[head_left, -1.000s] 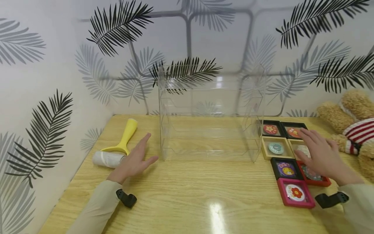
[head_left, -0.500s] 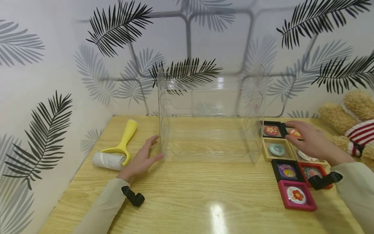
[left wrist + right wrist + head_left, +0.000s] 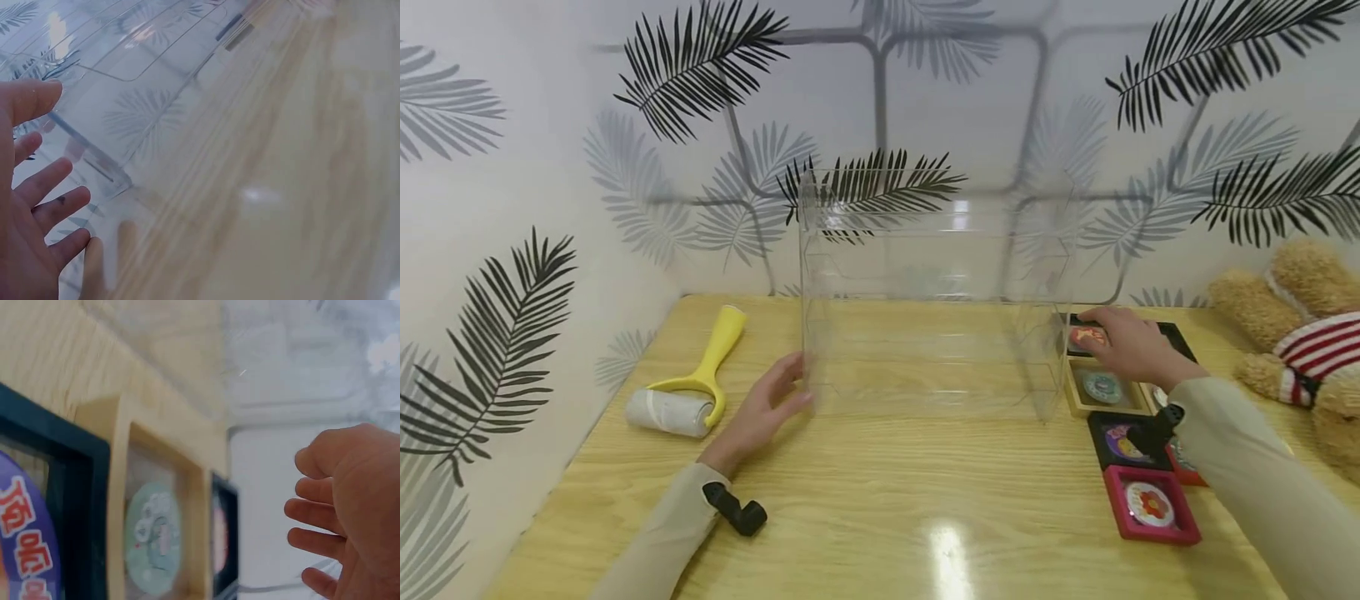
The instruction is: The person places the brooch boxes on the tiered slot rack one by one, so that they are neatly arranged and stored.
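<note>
A clear acrylic rack (image 3: 936,296) with several tiers stands upright near the wall in the head view. My left hand (image 3: 767,408) is at its left side panel, thumb and fingers spread; contact cannot be told. In the left wrist view those fingers (image 3: 65,206) are loosely bent beside the panel's edge. Over the back of a group of small framed badges hovers my right hand (image 3: 1123,340), holding nothing. Closest to it are a black frame with a red badge (image 3: 1086,335) and a wooden frame with a teal badge (image 3: 153,537). My hand and sleeve partly hide other frames.
A yellow-handled lint roller (image 3: 700,379) lies left of my left hand. Toward the front right sit a black frame with a purple badge (image 3: 1116,442) and a pink frame with a flower badge (image 3: 1152,504). A teddy bear (image 3: 1311,342) lies at the far right.
My right hand has moved left across the framed badges toward the rack. The left hand has come rightward to the rack's left side. The frames and rack stay put.
</note>
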Motion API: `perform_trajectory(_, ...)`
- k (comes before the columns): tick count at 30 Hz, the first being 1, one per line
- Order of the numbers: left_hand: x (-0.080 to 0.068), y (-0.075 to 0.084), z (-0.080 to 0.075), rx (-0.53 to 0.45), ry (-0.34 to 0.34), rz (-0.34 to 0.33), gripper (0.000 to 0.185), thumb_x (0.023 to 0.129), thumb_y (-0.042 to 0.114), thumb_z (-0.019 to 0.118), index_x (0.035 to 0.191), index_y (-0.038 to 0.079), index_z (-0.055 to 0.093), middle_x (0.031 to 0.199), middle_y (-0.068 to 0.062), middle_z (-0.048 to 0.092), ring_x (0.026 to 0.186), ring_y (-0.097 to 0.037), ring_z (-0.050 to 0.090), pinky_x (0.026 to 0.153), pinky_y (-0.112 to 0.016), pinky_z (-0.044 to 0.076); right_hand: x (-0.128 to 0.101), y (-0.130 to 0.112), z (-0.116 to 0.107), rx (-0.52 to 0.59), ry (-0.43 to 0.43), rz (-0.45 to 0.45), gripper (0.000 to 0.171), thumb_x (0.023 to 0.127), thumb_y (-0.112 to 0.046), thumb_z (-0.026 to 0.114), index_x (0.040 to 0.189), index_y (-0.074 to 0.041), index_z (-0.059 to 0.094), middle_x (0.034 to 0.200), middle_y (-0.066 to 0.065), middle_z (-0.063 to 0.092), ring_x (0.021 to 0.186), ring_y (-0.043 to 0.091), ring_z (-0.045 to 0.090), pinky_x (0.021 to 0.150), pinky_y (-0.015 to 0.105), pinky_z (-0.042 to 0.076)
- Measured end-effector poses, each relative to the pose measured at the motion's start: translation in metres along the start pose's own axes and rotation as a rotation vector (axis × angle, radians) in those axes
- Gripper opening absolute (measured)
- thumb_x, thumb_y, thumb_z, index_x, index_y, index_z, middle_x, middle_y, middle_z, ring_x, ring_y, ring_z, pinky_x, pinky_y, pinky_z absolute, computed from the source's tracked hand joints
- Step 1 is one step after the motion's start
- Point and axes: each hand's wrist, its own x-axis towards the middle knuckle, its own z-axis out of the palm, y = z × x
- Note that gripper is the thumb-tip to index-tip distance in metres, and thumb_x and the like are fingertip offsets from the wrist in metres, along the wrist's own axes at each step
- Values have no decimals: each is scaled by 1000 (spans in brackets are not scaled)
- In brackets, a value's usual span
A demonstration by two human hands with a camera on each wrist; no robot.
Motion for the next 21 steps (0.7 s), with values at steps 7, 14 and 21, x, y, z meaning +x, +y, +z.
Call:
perform_trajectory(7,-4,5,10,-30,20,-48,60,89,4,57,141,-3,27,143,-27,32,127,-44,37,105,-54,30,26,17,15,-13,-41,78,46,96,-28,43,132,0,42,133,30,41,119,49,36,88,69,25)
perform_trajectory(14,-2,5,21,-34,-18,-120,66,90,13,59,143,3,22,146,-24,28,131,-40,35,108,-51,29,34,42,19,-60,11,124,44,92,-19,40,130,1,43,133,31,38,117,52,34,88,69,25)
perform_trajectory(21,-3,11,11,-78,6,-93,62,89,3,57,142,1,24,144,-26,31,129,-42,36,106,-54,30,51,50,28,-71,16,181,44,87,-18,40,126,1,48,129,30,43,113,51,39,85,68,23)
